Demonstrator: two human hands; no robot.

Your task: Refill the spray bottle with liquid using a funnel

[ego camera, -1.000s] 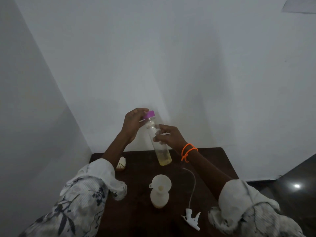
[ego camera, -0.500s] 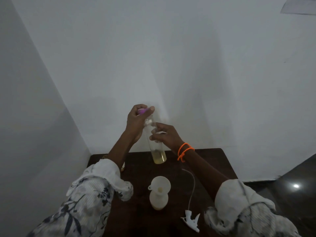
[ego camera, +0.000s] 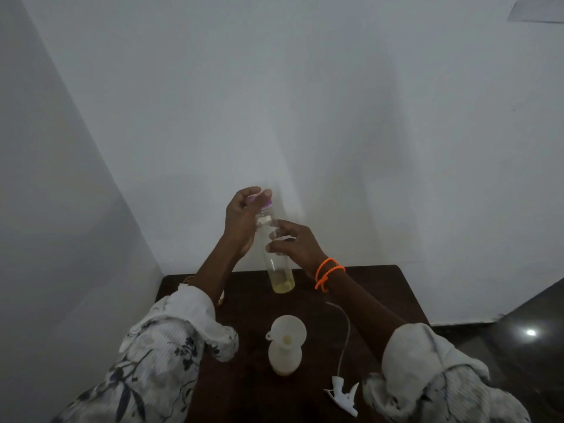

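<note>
My right hand grips the middle of a clear plastic bottle held upright above the dark table; a little yellowish liquid sits at its bottom. My left hand closes its fingers over the purple cap on top of that bottle. Lower down, a white spray bottle stands on the table with a white funnel seated in its neck. The white spray head with its long dip tube lies on the table to the right of it.
White walls close in on the left and behind the small table. A woven, light-coloured object peeks out behind my left forearm at the table's back left. Dark glossy floor shows at the right.
The bottle has come upright and slightly lower. My left hand has wrapped over the purple cap, which was earlier exposed beside my fingers.
</note>
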